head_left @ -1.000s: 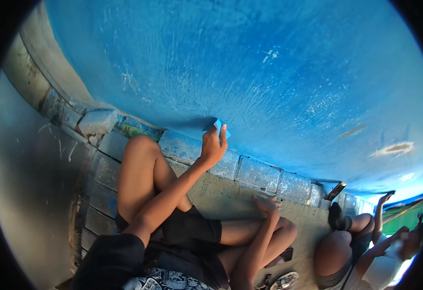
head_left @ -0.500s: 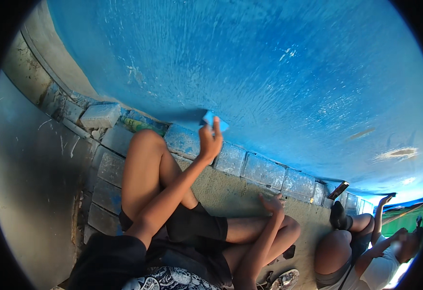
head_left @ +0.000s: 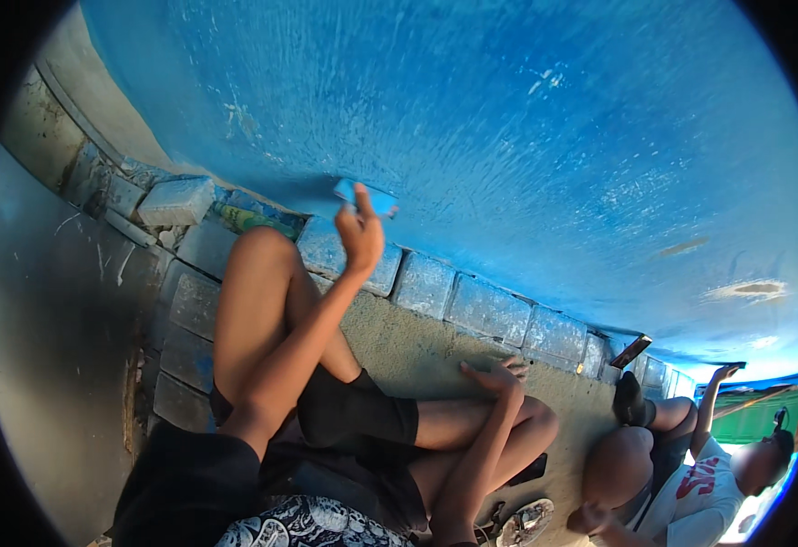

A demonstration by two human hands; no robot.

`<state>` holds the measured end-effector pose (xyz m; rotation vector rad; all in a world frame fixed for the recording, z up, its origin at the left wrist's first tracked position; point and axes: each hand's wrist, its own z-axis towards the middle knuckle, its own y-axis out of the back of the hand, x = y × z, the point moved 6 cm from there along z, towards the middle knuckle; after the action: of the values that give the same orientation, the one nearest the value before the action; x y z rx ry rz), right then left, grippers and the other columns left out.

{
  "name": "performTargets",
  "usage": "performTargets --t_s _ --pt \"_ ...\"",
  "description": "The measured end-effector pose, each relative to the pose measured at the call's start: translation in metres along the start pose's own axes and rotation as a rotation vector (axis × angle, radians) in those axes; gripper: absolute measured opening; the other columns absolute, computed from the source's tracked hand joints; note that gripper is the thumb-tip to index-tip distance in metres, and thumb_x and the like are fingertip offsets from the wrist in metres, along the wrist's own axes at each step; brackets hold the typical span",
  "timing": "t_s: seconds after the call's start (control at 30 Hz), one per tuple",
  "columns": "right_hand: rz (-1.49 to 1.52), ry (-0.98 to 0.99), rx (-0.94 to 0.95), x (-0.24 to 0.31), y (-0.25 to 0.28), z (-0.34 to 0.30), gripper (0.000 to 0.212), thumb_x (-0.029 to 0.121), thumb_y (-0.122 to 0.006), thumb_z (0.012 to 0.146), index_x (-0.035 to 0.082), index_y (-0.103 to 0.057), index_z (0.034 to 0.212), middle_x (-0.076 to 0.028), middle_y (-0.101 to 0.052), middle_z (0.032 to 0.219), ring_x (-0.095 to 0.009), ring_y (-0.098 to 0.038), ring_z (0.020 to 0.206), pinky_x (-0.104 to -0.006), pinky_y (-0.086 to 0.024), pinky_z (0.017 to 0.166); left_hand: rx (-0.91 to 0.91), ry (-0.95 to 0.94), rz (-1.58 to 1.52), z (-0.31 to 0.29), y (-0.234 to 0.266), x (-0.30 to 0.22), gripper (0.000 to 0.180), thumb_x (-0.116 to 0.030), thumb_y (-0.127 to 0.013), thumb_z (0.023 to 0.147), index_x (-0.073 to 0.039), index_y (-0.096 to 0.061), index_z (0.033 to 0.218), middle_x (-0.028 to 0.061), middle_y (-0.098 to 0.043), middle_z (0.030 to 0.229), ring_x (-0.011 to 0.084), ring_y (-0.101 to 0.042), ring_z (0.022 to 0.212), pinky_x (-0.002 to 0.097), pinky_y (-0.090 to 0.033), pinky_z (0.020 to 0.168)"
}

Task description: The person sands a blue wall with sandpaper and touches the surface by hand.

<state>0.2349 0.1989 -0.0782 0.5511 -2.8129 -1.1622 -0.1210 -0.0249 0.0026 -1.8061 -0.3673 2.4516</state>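
My left hand [head_left: 360, 235] is closed on a small light-blue flat block [head_left: 376, 199], pressed to the low part of a blue painted wall [head_left: 526, 164]. The index finger lies stretched along the block. Whether it is a sanding block or a folded sheet, I cannot tell. Scuffed, streaky paint surrounds it. My right hand [head_left: 499, 376] holds nothing; its fingers are apart, over the sandy ground beside my bent knee, with the wrist by my leg.
Grey paving blocks [head_left: 488, 308] line the wall's foot, with a loose block [head_left: 176, 201] at the left. A dark metal sheet [head_left: 61, 337] curves along the left side. At the right sits another person [head_left: 690, 492], one hand raised to the wall with a dark pad [head_left: 731, 366]. A sandal [head_left: 526, 523] lies below.
My left hand and the light-blue block have slid left and slightly up along the wall. The whole view has shifted a little. The other person's lower hand has come down near their knee.
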Motion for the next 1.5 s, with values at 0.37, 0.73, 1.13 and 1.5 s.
performTargets --t_s 0.37,0.73,1.13,1.5 --pt "-0.055 -0.011 -0.038 0.001 -0.014 -0.004 0.156 0.086 -0.067 0.054 -0.012 0.013 0.145 -0.044 0.009 0.149 -0.055 -0.001 0.142 -0.0549 -0.022 0.114 0.384 0.061 -0.069 -0.052 -0.052 -0.016 0.048 -0.033 -0.042 0.105 0.001 -0.055 0.074 0.0106 -0.060 0.059 0.0135 -0.054 0.045 0.0330 -0.036 0.042" --pt "-0.107 0.069 -0.120 0.016 -0.010 -0.015 0.155 0.083 -0.071 0.053 -0.018 0.006 0.143 -0.047 -0.003 0.147 -0.058 -0.012 0.139 -0.0537 -0.029 0.112 0.362 -0.077 -0.082 -0.048 -0.056 -0.022 0.044 -0.027 -0.040 0.105 -0.004 -0.047 0.069 0.0021 -0.041 0.053 0.0123 -0.048 0.045 0.0327 -0.055 0.056" --pt "0.201 0.309 -0.442 0.031 0.003 -0.031 0.086 0.063 -0.069 0.076 -0.008 -0.054 0.123 -0.021 -0.071 0.086 -0.032 -0.070 0.087 -0.0414 -0.052 0.081 0.286 -0.025 -0.172 -0.026 -0.038 -0.015 0.043 -0.030 -0.044 0.104 0.000 -0.051 0.074 0.0048 -0.052 0.061 0.0104 -0.054 0.055 0.0321 -0.051 0.053" --pt "0.350 0.500 -0.348 0.032 -0.016 -0.017 0.086 0.052 -0.073 0.080 -0.015 -0.040 0.125 -0.029 -0.061 0.105 -0.033 -0.067 0.084 -0.0398 -0.053 0.077 0.468 -0.136 0.201 -0.011 -0.044 -0.074 0.040 -0.028 -0.042 0.103 0.002 -0.056 0.081 0.0166 -0.059 0.066 0.0311 -0.059 0.060 0.0423 -0.044 0.057"
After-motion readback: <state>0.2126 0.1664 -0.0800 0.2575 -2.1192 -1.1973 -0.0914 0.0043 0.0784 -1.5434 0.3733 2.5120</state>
